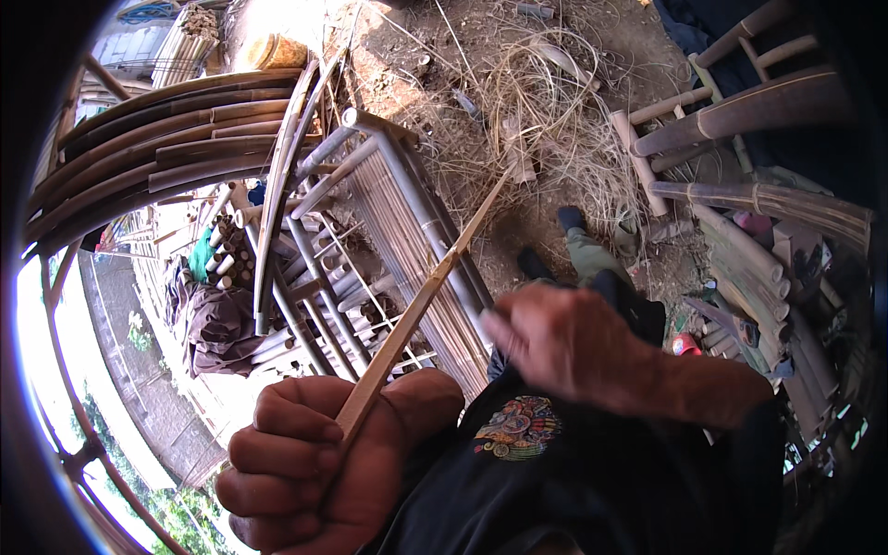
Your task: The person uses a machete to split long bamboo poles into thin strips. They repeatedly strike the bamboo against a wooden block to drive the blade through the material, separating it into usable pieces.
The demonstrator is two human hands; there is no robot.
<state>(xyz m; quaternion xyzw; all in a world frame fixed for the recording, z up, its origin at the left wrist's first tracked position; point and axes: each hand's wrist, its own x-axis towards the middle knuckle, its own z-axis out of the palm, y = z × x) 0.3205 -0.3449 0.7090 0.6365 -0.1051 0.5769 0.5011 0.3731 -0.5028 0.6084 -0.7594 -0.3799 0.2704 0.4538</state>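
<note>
My left hand [314,453] is closed in a fist around the lower end of a long pale bamboo strip [407,319]. From the fist, the strip slants up and to the right, narrowing to a point. My right hand [560,338] is held to the right of the strip, in front of my body. It is curled and slightly blurred, its thumb toward the strip. Whatever those fingers may hold is hidden.
A bamboo slatted bench frame [430,231] stands beyond the strip. Dark split bamboo lengths [185,129] are stacked at far left. Curly bamboo shavings [555,111] litter the dirt floor ahead. Bamboo furniture [712,125] stands at far right, above piled bamboo poles [754,268].
</note>
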